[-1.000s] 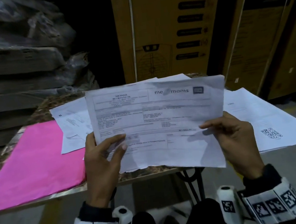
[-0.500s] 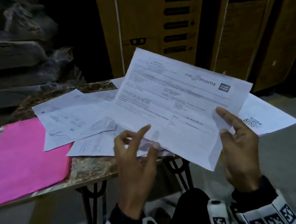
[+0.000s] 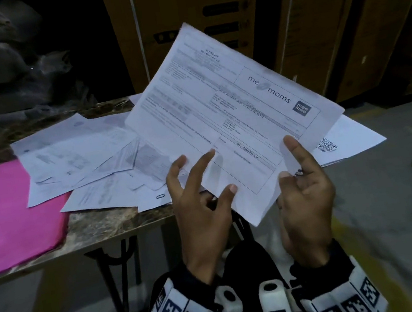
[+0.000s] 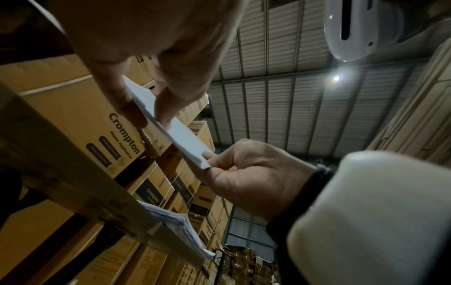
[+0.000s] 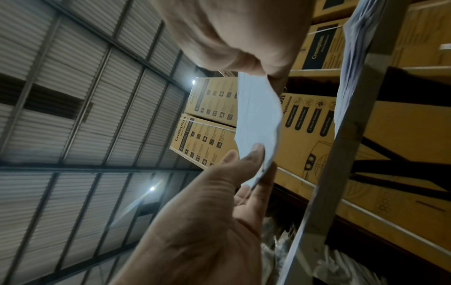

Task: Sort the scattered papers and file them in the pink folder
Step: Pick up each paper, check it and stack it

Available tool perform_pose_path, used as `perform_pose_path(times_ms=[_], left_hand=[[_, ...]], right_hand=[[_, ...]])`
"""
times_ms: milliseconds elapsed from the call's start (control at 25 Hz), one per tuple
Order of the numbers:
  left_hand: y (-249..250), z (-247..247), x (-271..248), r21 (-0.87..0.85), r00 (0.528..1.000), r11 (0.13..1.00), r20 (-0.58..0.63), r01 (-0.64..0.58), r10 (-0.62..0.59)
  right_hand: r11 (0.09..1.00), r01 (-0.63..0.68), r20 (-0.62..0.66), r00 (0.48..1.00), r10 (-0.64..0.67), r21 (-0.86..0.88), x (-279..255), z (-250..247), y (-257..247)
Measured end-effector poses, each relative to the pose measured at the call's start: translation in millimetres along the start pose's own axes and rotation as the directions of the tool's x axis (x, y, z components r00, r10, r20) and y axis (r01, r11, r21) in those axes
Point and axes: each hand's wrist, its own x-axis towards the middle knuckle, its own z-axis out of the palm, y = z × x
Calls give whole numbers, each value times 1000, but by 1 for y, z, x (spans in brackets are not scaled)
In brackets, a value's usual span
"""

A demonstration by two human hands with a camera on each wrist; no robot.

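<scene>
A white printed paper sheet with "me n moms" on it (image 3: pixel 230 114) is held up in the middle of the head view, tilted so one corner points to the top of the frame. It is in the air above the near edge of the brown marbled tabletop (image 3: pixel 107 222). The left hand (image 3: pixel 199 205) is at the sheet's lower left edge; its thumb lies on the front of the paper and its other fingers spread out loosely. In the left wrist view the thumb and a finger pinch the sheet's edge (image 4: pixel 156 108). The right hand (image 3: pixel 304 194) is at the sheet's lower right edge, with its thumb on the front and fingers behind, pinching the paper. A loose pile of white scattered papers (image 3: pixel 87 163) lies on the tabletop, left of the hands and behind the held sheet. The flat pink folder (image 3: pixel 6 214) lies closed at the left edge of the frame, well apart from both hands, with some papers overlapping its right side. Tall brown cardboard boxes (image 3: pixel 178 25) stand behind the tabletop.
</scene>
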Motion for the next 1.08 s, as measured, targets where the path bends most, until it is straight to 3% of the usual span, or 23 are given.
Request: perform_pose_path(times_ms=[200, 360, 560, 760, 880, 960, 1080], left_hand=[[5, 17, 21, -53, 993, 997, 99, -55, 60], [6, 35, 37, -63, 974, 996, 211, -71, 83], [1, 64, 59, -42, 974, 993, 190, -114, 120], [-14, 99, 64, -60, 984, 996, 162, -70, 79], [-20, 109, 69, 60, 975, 993, 202, -102, 88], [-24, 112, 73, 142, 964, 978, 240, -152, 115], [-34, 115, 73, 127, 943, 975, 304, -181, 136]], right_hand=[[1000, -14, 30, 999, 15, -27, 28, -30, -19], [979, 9, 18, 1000, -5, -202, 72, -67, -37], [914, 51, 16, 999, -49, -402, 106, -98, -35], [916, 0, -87, 996, -38, -402, 122, -112, -13], [937, -35, -165, 986, -25, -349, 134, -115, -7], [940, -75, -176, 984, 16, -334, 142, -118, -3], [923, -146, -141, 985, 101, -357, 146, -121, 5]])
